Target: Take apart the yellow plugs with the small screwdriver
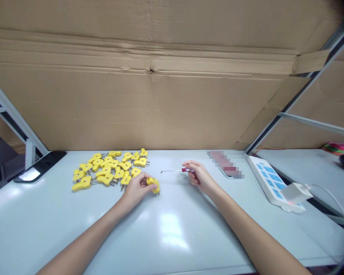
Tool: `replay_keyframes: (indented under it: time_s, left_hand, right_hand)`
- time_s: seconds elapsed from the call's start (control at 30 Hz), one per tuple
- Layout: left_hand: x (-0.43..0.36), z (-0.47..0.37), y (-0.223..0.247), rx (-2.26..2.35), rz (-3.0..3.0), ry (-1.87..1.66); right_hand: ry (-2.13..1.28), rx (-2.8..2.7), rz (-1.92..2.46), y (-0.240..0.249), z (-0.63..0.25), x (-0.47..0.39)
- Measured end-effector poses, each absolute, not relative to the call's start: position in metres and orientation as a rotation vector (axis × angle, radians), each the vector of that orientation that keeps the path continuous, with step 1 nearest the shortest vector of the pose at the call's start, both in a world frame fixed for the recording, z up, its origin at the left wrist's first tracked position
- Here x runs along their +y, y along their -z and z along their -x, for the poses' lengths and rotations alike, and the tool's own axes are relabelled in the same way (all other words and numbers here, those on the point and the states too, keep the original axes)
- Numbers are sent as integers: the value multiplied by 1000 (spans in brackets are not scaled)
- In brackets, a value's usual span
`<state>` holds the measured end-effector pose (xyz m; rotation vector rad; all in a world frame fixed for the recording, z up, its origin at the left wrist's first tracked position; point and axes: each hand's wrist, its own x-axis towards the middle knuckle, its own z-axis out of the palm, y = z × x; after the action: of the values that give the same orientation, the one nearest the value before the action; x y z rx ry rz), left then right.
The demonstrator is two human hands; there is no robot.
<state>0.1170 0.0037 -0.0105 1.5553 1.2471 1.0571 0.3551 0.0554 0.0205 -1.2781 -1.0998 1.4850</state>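
Between the thumb and fingers of my left hand (138,188) is a yellow two-pin plug (154,185), its metal pins pointing down and to the right. My right hand (199,175) grips a thin screwdriver (174,170) by its red handle. The shaft points left toward the plug, and a tiny dark piece, perhaps a screw, shows at its tip. Tip and plug are apart. Many more yellow plugs (104,179) lie loosely heaped on the table just beyond and left of my left hand.
A white power strip (265,179) with a white charger (296,193) and cable lies at the right. A partly blurred phone (232,173) rests near it. Another dark flat device (40,166) is at the far left. Cardboard (172,107) walls the back of the white table (126,244).
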Motion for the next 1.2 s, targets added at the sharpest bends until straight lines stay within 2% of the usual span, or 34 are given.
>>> replay_keyframes:
  time_s: [0.2, 0.43, 0.77, 0.9, 1.0, 1.1, 1.2]
  left_hand:
    - [-5, -122, 10, 1438, -1914, -849]
    - [-2, -120, 9, 1445, -1924, -1056]
    - [-5, -119, 12, 1404, -2027, -1059]
    - [3, -115, 12, 1465, -2036, -1013]
    - [19, -120, 6, 1470, -2136, -888]
    - [42, -138, -4, 1427, -2409, -488]
    - [63, -165, -13, 1365, -2516, -371]
  right_hand:
    - [-1487, -1108, 1292, -16, -355, 59]
    - [-1582, -1151, 1196, -18, -347, 49]
    - [-1606, -1167, 1184, -19, -345, 47]
    - [-1504, -1069, 1196, -21, -352, 54]
    - [-1380, -996, 1206, -25, -362, 62]
    - [-1302, -968, 1223, -28, -375, 69]
    - [-1244, -935, 1240, -27, -386, 75]
